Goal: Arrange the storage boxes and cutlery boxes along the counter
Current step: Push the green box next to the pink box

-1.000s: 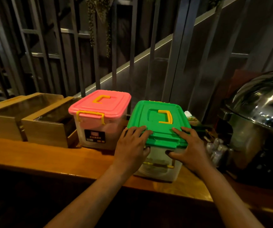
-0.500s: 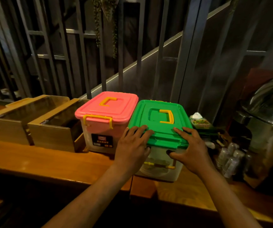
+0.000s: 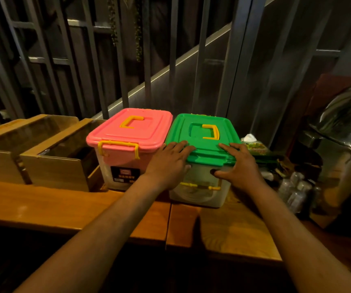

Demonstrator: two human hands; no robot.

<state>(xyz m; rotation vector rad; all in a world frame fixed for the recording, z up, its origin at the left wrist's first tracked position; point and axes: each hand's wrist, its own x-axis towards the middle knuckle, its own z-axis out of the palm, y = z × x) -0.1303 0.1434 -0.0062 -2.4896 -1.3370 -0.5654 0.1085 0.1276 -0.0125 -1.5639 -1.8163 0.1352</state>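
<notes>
Two clear plastic storage boxes stand side by side on the wooden counter (image 3: 43, 206). The pink-lidded box (image 3: 128, 136) is on the left, its yellow front latch up. The green-lidded box (image 3: 204, 134) touches it on the right, with its yellow front latch hanging down. My left hand (image 3: 168, 163) grips the green box's front left corner, fingers on the lid. My right hand (image 3: 238, 166) holds the front right corner, thumb on the box wall. Two wooden cutlery boxes (image 3: 49, 163) with dark glass tops sit left of the pink box.
A steel chafing dish (image 3: 345, 132) with a domed lid stands at the right. Small clear bottles (image 3: 295, 191) and a green packet (image 3: 254, 146) lie between it and the green box. Metal railing bars (image 3: 149, 60) rise behind the counter.
The green box has slid left and back until it sits flush against the pink box. Both hands stayed on its front corners. The view shifted right.
</notes>
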